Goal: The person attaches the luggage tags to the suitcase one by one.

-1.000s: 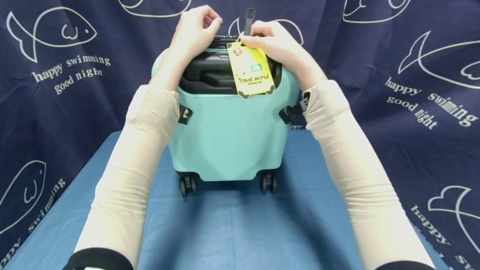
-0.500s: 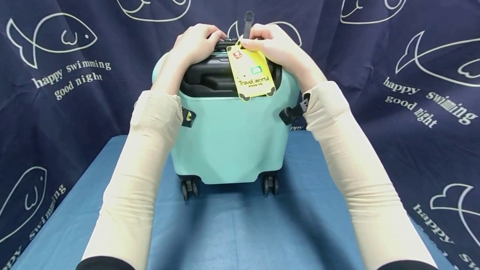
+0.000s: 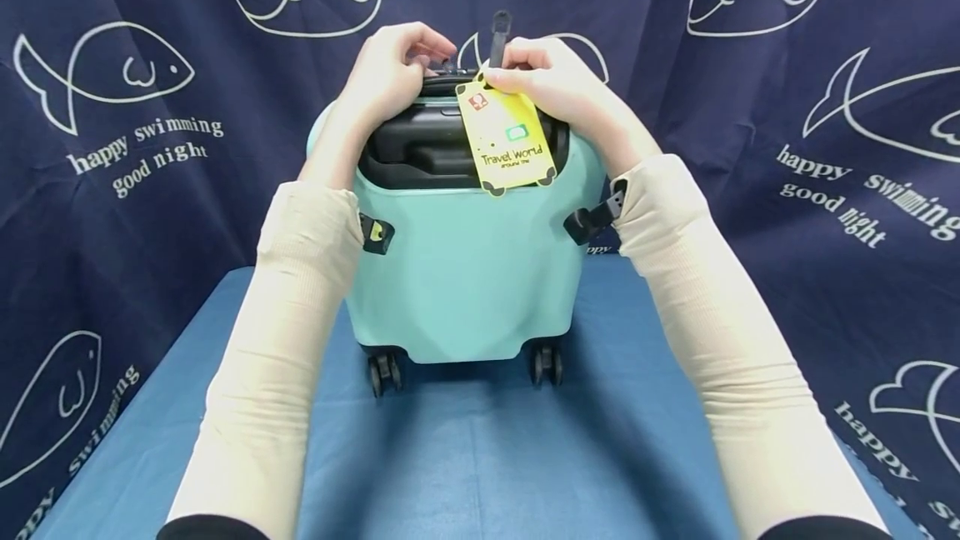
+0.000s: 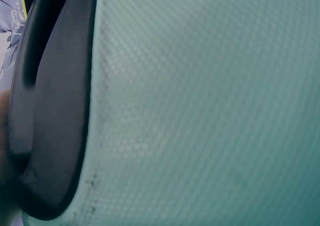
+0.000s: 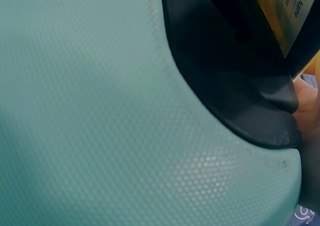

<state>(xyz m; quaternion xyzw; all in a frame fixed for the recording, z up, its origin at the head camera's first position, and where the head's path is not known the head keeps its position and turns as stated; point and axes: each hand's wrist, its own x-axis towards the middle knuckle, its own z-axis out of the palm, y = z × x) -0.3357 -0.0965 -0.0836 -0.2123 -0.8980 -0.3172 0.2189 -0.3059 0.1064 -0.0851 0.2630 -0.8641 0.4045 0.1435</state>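
Note:
A mint-green suitcase (image 3: 465, 273) with a black top section stands upright on its wheels. At its top right, my right hand (image 3: 558, 77) pinches a yellow luggage tag (image 3: 513, 140) near its upper end. The tag's black strap (image 3: 500, 36) sticks up beyond these fingers. My left hand (image 3: 390, 65) bends over the left part of the black handle (image 3: 442, 87), fingers curled. A small dark piece shows by its fingertips; I cannot tell whether they hold it. In the right wrist view, the tag's name-and-address side (image 5: 287, 16) shows beyond the black recess.
The suitcase stands on a blue cloth (image 3: 465, 448). Behind it hangs a navy curtain (image 3: 247, 140) printed with white fish, whales and lettering. Black wrist devices (image 3: 592, 219) sit between my sleeves and the suitcase front.
My left hand came down onto the handle, then rose slightly, its fingertips now farther right by a small dark piece. My right hand keeps its pinch on the luggage tag.

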